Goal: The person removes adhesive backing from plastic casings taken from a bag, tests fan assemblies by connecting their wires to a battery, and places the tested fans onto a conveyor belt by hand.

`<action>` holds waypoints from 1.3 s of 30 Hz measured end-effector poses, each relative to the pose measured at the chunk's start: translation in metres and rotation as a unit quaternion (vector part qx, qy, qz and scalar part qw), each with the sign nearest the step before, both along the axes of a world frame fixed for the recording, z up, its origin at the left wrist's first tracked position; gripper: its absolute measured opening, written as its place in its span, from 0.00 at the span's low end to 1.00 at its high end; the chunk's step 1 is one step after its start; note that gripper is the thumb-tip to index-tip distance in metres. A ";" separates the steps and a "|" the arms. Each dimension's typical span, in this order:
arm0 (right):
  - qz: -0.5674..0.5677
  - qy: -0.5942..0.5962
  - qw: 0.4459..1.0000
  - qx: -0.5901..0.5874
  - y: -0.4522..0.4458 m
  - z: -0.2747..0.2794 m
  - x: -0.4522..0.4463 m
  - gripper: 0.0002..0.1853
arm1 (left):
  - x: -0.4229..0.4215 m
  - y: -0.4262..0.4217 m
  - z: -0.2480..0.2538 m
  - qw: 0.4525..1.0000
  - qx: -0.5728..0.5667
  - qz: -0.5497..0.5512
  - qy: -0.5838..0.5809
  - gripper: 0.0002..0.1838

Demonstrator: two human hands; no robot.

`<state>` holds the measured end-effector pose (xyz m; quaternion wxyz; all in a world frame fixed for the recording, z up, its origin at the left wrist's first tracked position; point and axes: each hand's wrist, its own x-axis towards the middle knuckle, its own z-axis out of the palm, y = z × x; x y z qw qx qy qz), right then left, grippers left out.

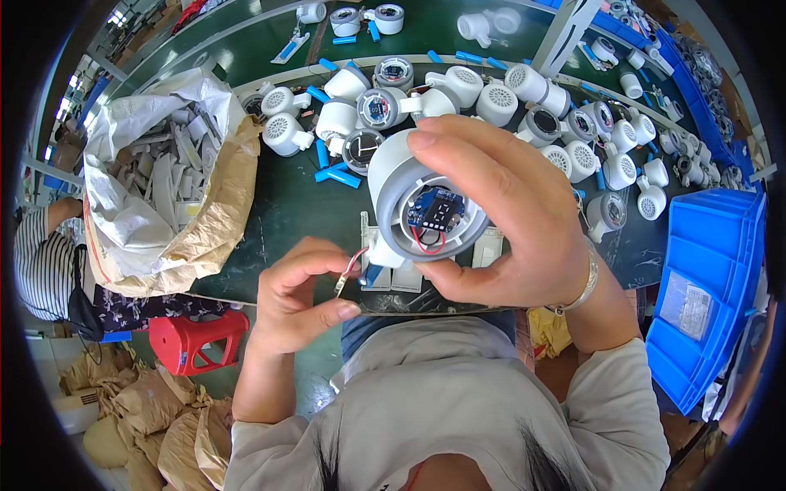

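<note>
My right hand (524, 213) is closed around a white cylindrical housing (391, 168), tilted so its open end faces me. Inside it sits a blue circuit board (436, 209) with a dark display and red and black wires. A white stem (383, 252) juts from the housing's lower left. By that stem is my left hand (299, 299), its thumb and fingers curled about a small strip (341, 284) on red and white wires. A blue cylindrical cell (372, 275) and white plastic pieces (405, 278) lie on the table just below the housing.
Many similar white housings (496, 104) and blue cells (337, 176) cover the table's far side. A sack of plastic parts (176, 237) stands at left, a blue bin (708, 270) at right. Below are a red stool (196, 340) and brown bags (151, 401). Another person's striped sleeve (41, 266) shows at far left.
</note>
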<state>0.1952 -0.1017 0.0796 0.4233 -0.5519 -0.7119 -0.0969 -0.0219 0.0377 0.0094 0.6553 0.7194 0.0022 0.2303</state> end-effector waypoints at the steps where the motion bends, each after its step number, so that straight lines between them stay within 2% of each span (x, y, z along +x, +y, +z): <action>1: 0.012 0.007 1.000 -0.004 -0.001 0.002 -0.001 0.34 | 0.002 0.000 -0.003 1.000 -0.008 0.015 -0.027 0.27; 3: 0.023 0.005 1.000 0.012 0.000 0.004 -0.003 0.35 | 0.008 -0.008 -0.010 0.996 -0.026 0.047 -0.077 0.33; 4: 0.023 -0.001 0.999 0.031 0.002 0.004 -0.001 0.35 | 0.015 -0.023 -0.013 0.983 -0.132 0.086 -0.094 0.35; 7: 0.020 -0.005 0.998 0.058 0.006 0.011 -0.004 0.36 | 0.015 -0.028 -0.032 0.971 -0.021 0.198 0.135 0.25; 8: 0.020 0.004 0.998 0.067 0.008 0.007 -0.001 0.35 | 0.016 -0.028 -0.044 0.976 -0.111 0.163 0.089 0.21; 10: 0.020 0.021 0.996 0.087 0.014 0.001 0.004 0.34 | 0.014 -0.030 -0.042 0.978 -0.073 0.166 0.099 0.18; 11: 0.033 0.032 0.994 0.094 0.017 -0.003 0.012 0.32 | 0.015 -0.037 -0.038 0.968 -0.080 0.215 0.097 0.17; 14: -0.017 0.018 0.999 0.032 0.013 -0.017 0.024 0.31 | 0.005 -0.035 -0.036 0.944 0.040 0.231 0.231 0.15; 15: -0.030 0.020 0.999 0.004 0.011 -0.020 0.026 0.31 | 0.009 -0.036 -0.038 0.950 0.049 0.232 0.203 0.13; 17: -0.102 0.081 0.987 -0.089 0.008 -0.031 0.021 0.33 | 0.016 -0.036 -0.044 0.933 0.118 0.259 0.218 0.11; 18: -0.104 0.072 0.988 -0.088 0.008 -0.039 0.025 0.32 | 0.020 -0.036 -0.048 0.923 0.152 0.273 0.224 0.10; 19: -0.104 0.063 0.989 -0.087 0.010 -0.046 0.031 0.32 | 0.025 -0.035 -0.054 0.891 0.252 0.308 0.218 0.10; 24: -0.114 0.001 0.992 -0.052 0.015 -0.062 0.038 0.29 | 0.043 -0.033 -0.062 0.866 0.336 0.299 0.219 0.08; 25: -0.109 0.009 0.991 -0.073 0.015 -0.062 0.039 0.29 | 0.047 -0.033 -0.063 0.859 0.353 0.298 0.219 0.07; 28: -0.102 0.029 0.982 -0.159 0.014 -0.059 0.039 0.29 | 0.048 -0.036 -0.074 0.790 0.460 0.304 0.269 0.07; 32: -0.072 0.004 0.987 -0.146 0.021 -0.059 0.040 0.29 | 0.051 -0.038 -0.077 0.789 0.467 0.302 0.261 0.07; 35: -0.042 0.020 0.983 -0.176 0.028 -0.033 0.043 0.30 | 0.046 -0.033 -0.066 0.820 0.431 0.297 0.229 0.05; 36: -0.032 0.023 0.983 -0.177 0.035 -0.022 0.048 0.30 | 0.052 -0.023 -0.053 0.817 0.431 0.330 0.195 0.06; 37: -0.031 0.017 0.993 -0.109 0.046 -0.015 0.055 0.28 | 0.058 -0.013 -0.033 0.813 0.429 0.358 0.164 0.06; 38: -0.037 0.025 0.993 -0.105 0.056 -0.001 0.065 0.26 | 0.063 -0.003 -0.014 0.808 0.425 0.384 0.136 0.06; 39: -0.036 0.049 0.994 -0.094 0.073 0.007 0.079 0.27 | 0.075 0.016 0.002 0.784 0.467 0.381 0.147 0.07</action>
